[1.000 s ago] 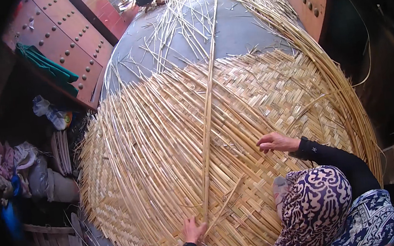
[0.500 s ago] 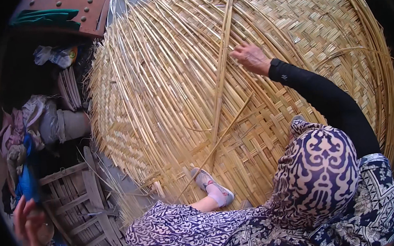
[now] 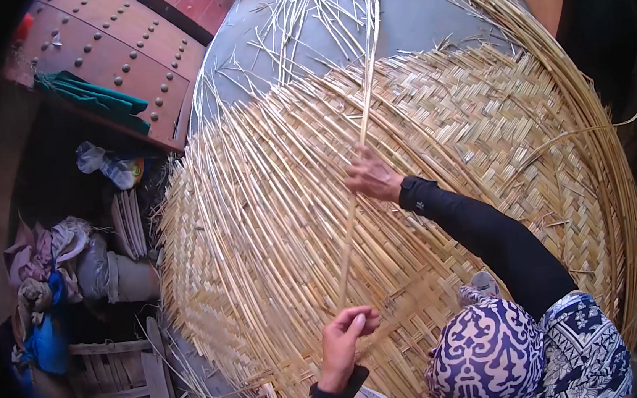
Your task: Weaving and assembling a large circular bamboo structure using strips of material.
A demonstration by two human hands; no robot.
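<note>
A dim, blurred brown shape [image 3: 55, 395] at the lower left edge may be my left hand; its fingers cannot be made out. My right hand is out of view. Ahead of me a co-worker in a patterned head covering [image 3: 483, 356] bends over a woven mat [image 3: 503, 120] of pale split cane. The co-worker's right hand [image 3: 370, 175] holds a long flat strip [image 3: 348, 242] that crosses many parallel canes on the mat. Their left hand [image 3: 345, 338] is curled at the strip's lower end. Their lower body is mostly hidden.
Studded wooden door panels [image 3: 107, 70] with green cloth [image 3: 94, 99] stand at upper left. A cane bundle [image 3: 581, 143] runs along the mat's right side. Bagged rags [image 3: 37, 261] and a slatted wooden piece [image 3: 122, 390] lie left. Loose canes cover the grey floor [image 3: 416, 13] beyond.
My view has tilted back up since half a second ago. The co-worker's right hand has closed on the strip, and their left hand reappears at its lower end. My left hand's fingers no longer show clearly.
</note>
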